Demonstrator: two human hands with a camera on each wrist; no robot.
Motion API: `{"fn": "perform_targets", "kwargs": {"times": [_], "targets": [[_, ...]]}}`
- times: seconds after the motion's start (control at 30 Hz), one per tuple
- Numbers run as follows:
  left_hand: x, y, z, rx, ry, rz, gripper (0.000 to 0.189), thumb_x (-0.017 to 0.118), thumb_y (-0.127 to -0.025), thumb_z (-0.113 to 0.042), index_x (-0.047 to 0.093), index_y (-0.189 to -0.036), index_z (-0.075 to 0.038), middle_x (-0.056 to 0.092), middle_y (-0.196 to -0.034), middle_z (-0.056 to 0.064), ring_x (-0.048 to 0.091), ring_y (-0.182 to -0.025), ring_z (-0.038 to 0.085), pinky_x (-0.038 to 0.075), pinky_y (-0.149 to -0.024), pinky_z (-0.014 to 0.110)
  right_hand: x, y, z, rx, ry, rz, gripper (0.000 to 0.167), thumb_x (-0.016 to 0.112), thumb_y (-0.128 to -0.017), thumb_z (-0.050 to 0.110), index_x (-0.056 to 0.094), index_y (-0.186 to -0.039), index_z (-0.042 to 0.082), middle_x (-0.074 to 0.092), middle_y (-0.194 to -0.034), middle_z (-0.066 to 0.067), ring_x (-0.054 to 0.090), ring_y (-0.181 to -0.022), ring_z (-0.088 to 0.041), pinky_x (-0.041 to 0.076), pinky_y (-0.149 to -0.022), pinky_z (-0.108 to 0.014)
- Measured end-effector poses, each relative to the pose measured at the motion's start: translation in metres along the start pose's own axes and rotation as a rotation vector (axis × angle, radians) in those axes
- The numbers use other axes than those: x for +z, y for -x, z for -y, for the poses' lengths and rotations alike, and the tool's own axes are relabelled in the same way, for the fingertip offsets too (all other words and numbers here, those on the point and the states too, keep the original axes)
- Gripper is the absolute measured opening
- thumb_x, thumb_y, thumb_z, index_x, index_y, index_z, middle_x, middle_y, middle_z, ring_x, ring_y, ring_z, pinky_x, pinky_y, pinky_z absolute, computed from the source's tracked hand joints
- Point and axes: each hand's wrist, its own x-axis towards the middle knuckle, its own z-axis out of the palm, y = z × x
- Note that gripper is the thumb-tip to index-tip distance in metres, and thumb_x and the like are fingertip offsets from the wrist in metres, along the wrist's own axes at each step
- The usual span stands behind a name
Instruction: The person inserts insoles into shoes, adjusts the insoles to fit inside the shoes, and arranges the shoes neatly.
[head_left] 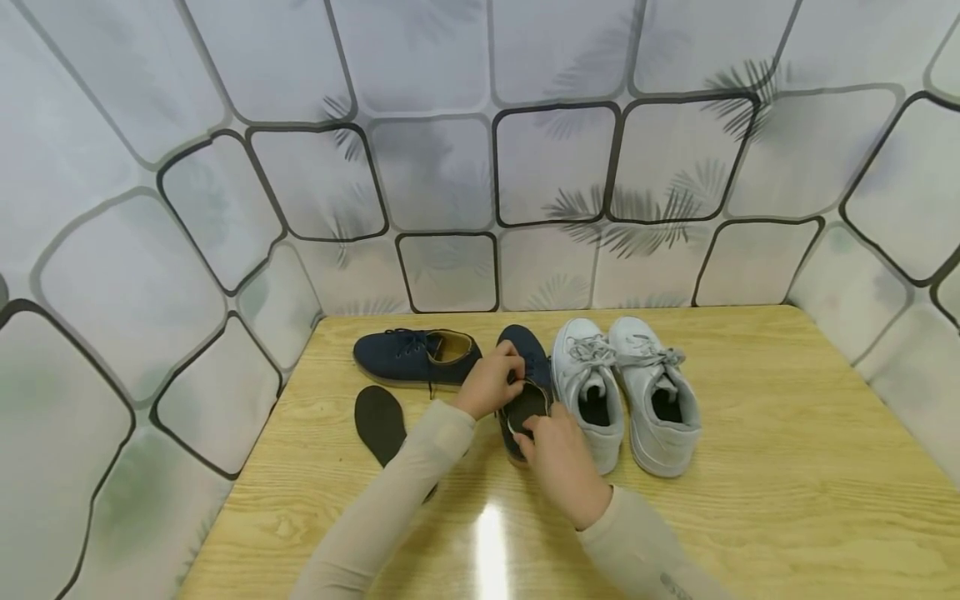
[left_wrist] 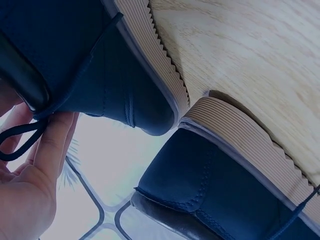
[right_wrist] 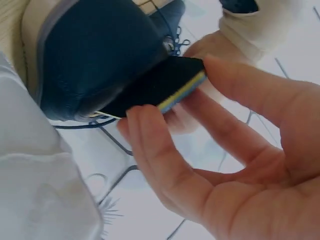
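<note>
A navy lace-up shoe (head_left: 527, 348) stands in the middle of the table, toe toward the back wall. My left hand (head_left: 491, 382) grips it at the front of its opening, by the tongue and laces; a lace loop (left_wrist: 22, 140) hangs over the fingers. A black insole (right_wrist: 162, 82) with a yellow and blue edge sticks partly out of the shoe's heel opening, its front part hidden inside. My right hand (head_left: 564, 462) pinches the insole's heel end between thumb and fingers. The second navy shoe (head_left: 390, 357) lies sideways to the left, close by the first.
A loose dark insole (head_left: 378, 423) lies on the table (head_left: 795, 433) at the left, partly under my left forearm. Two white sneakers, a nearer one (head_left: 585, 354) and a farther one (head_left: 651, 379), stand right of the navy shoe. Patterned cloth (head_left: 555, 167) walls the table's back and sides.
</note>
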Motion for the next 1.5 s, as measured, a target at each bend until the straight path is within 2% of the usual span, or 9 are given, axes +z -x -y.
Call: {"fn": "perform_targets", "kwargs": {"times": [0.23,0.63,0.83,1.0,1.1,1.2,1.3,1.43,1.5], "targets": [[0.004,-0.001,0.000,-0.027,-0.031,0.036,0.018,0.071,-0.086,-0.007,0.059,-0.075,-0.012,0.049,-0.094,0.002,0.054,-0.070,0.016,0.046,-0.063,0.025,0.012,-0.014,-0.016,-0.080,-0.023,-0.050,0.009,0.073,-0.084,0.009,0.076,-0.080,0.002,0.060,-0.068,-0.006,0.050,-0.067,-0.021,0.044,-0.057,-0.030],[0.002,-0.003,-0.001,-0.023,-0.053,0.038,0.017,0.070,-0.087,-0.006,0.058,-0.076,-0.012,0.049,-0.095,0.003,0.054,-0.069,0.017,0.045,-0.062,0.024,0.004,-0.043,-0.027,-0.053,-0.164,0.188,0.017,0.072,-0.084,0.004,0.074,-0.068,0.003,0.061,-0.061,-0.001,0.052,-0.060,-0.016,0.042,-0.055,-0.027],[0.002,-0.002,-0.001,-0.042,-0.059,0.060,0.017,0.069,-0.088,-0.008,0.058,-0.077,-0.013,0.048,-0.096,0.002,0.052,-0.068,0.015,0.044,-0.061,0.023,-0.003,-0.045,-0.025,-0.026,-0.124,0.381,0.015,0.059,-0.090,-0.002,0.074,-0.090,-0.002,0.062,-0.085,-0.012,0.053,-0.084,-0.028,0.048,-0.076,-0.039],[0.001,-0.001,-0.002,-0.059,-0.065,0.068,0.018,0.068,-0.089,-0.008,0.056,-0.076,-0.014,0.048,-0.095,0.001,0.051,-0.067,0.014,0.043,-0.060,0.023,-0.006,-0.047,-0.024,-0.049,-0.146,0.521,0.022,0.064,-0.086,-0.001,0.069,-0.106,-0.008,0.057,-0.113,-0.027,0.045,-0.112,-0.048,0.042,-0.094,-0.053],[0.001,-0.001,-0.001,-0.069,-0.067,0.072,0.019,0.067,-0.090,-0.009,0.056,-0.076,-0.015,0.047,-0.095,0.001,0.050,-0.066,0.014,0.043,-0.060,0.023,-0.002,-0.048,-0.025,-0.105,-0.124,0.558,0.006,0.066,-0.082,-0.003,0.068,-0.082,-0.008,0.057,-0.097,-0.021,0.049,-0.097,-0.043,0.042,-0.083,-0.045],[0.002,-0.001,-0.002,-0.071,-0.061,0.081,0.018,0.067,-0.090,-0.009,0.056,-0.077,-0.014,0.047,-0.095,0.001,0.049,-0.066,0.014,0.043,-0.060,0.023,0.003,-0.050,-0.026,-0.152,-0.096,0.568,0.031,0.067,-0.080,-0.004,0.049,-0.056,0.004,0.044,-0.072,-0.008,0.041,-0.074,-0.027,0.029,-0.071,-0.037],[0.002,-0.002,-0.003,-0.066,-0.067,0.080,0.018,0.067,-0.090,-0.009,0.056,-0.077,-0.014,0.047,-0.095,0.001,0.049,-0.066,0.014,0.042,-0.060,0.023,0.005,-0.052,-0.028,-0.174,-0.098,0.561,0.048,0.067,-0.078,-0.007,0.032,-0.052,0.013,0.026,-0.058,0.001,0.025,-0.057,-0.016,0.023,-0.061,-0.031],[0.002,-0.001,-0.003,-0.063,-0.067,0.069,0.018,0.067,-0.090,-0.008,0.057,-0.077,-0.014,0.047,-0.095,0.002,0.049,-0.065,0.014,0.043,-0.060,0.023,0.006,-0.056,-0.029,-0.207,-0.088,0.569,0.051,0.068,-0.078,-0.008,0.031,-0.052,0.015,0.016,-0.050,0.006,0.013,-0.048,-0.009,0.017,-0.050,-0.025],[0.002,-0.001,-0.003,-0.064,-0.058,0.068,0.017,0.067,-0.090,-0.008,0.057,-0.077,-0.014,0.048,-0.095,0.002,0.050,-0.065,0.014,0.043,-0.060,0.023,0.006,-0.057,-0.028,-0.216,-0.055,0.581,0.050,0.070,-0.079,-0.006,0.033,-0.052,0.015,0.019,-0.049,0.007,0.017,-0.048,-0.008,0.019,-0.051,-0.024]]}}
